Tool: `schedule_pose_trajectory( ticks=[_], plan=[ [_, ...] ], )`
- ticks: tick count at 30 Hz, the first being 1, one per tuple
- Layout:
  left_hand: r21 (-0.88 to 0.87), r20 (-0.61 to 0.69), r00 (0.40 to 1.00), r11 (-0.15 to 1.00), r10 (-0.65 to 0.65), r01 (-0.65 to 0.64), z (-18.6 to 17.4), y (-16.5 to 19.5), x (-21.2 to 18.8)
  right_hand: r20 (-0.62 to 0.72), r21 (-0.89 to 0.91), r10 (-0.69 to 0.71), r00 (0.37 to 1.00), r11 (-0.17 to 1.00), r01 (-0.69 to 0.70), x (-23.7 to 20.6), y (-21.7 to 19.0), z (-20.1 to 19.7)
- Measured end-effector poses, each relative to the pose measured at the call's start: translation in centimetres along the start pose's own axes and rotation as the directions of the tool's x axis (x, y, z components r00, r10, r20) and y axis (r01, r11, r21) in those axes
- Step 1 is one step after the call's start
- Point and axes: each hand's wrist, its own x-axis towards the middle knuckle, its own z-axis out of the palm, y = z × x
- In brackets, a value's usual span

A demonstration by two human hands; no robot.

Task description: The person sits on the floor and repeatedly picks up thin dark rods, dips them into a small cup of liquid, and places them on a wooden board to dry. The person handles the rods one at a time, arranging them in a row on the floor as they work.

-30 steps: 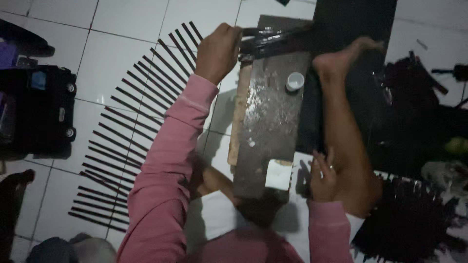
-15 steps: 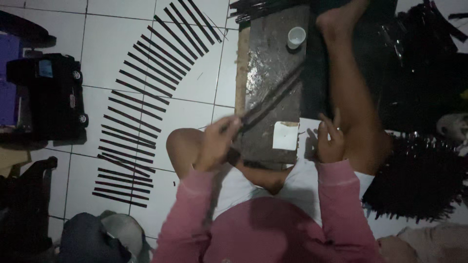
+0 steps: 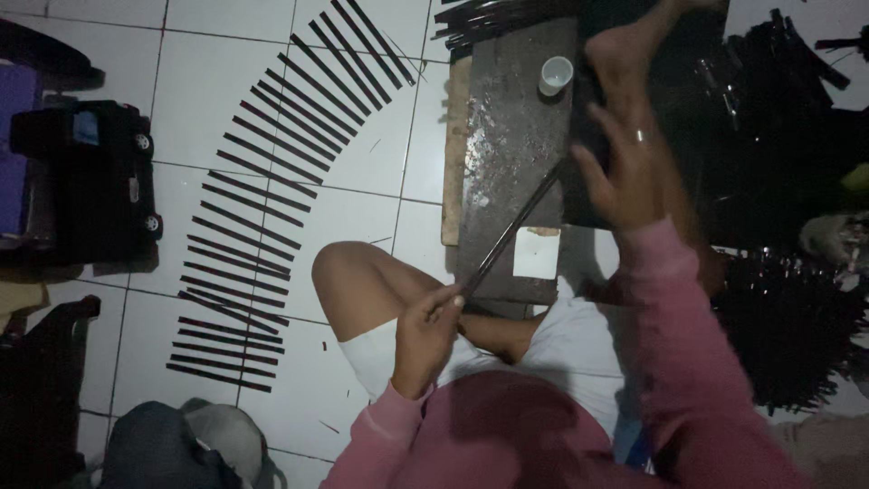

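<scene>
My left hand point(image 3: 427, 337) pinches the near end of a thin dark strip point(image 3: 511, 231) that lies slanted across a dark, stained work board point(image 3: 507, 136). The board rests over my lap, with my bare knee point(image 3: 348, 272) to its left. My right hand point(image 3: 623, 167), fingers spread and a ring on one finger, hovers over the board's right edge near the strip's far end and holds nothing that I can see. A small white square pad point(image 3: 536, 253) lies on the board's near end. A small white cup point(image 3: 556, 74) stands at its far end.
Several dark strips point(image 3: 262, 199) lie fanned in a curved row on the white tile floor to the left. More strips are bundled at the board's far end point(image 3: 489, 14) and heaped at the right point(image 3: 787, 317). A black toy car point(image 3: 100, 177) sits at left.
My left hand pulled back from the board's far end to my lap, bringing one strip. My right hand rose from the white pad to the board's right edge.
</scene>
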Motion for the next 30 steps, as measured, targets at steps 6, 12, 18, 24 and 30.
schedule_pose_trajectory(
  ticks=[6,12,18,24,30],
  plan=[
    [-0.173,0.024,1.000,0.985,0.011,-0.007,-0.3,-1.8,-0.1,0.155,-0.454,-0.182,0.971,0.860,0.234,9.7,-0.5,1.4],
    [-0.280,0.116,0.993,0.960,0.017,0.016,-1.1,-3.4,0.2,0.318,-0.551,-0.015,0.948,0.810,0.198,11.0,1.2,3.9],
    [-0.250,0.161,0.986,0.965,-0.033,0.073,-1.1,-4.5,0.8,0.243,-0.311,0.054,0.969,0.950,0.025,10.4,2.6,4.4],
    [-0.337,0.179,0.983,0.936,-0.040,0.099,-0.9,-5.5,0.9,0.086,-0.358,-0.144,0.986,0.919,0.166,10.7,1.9,3.3],
    [-0.435,0.195,0.974,0.880,-0.116,0.192,-0.5,-5.8,0.9,0.092,-0.006,0.044,0.995,0.999,-0.043,9.3,3.2,1.2]
  ],
)
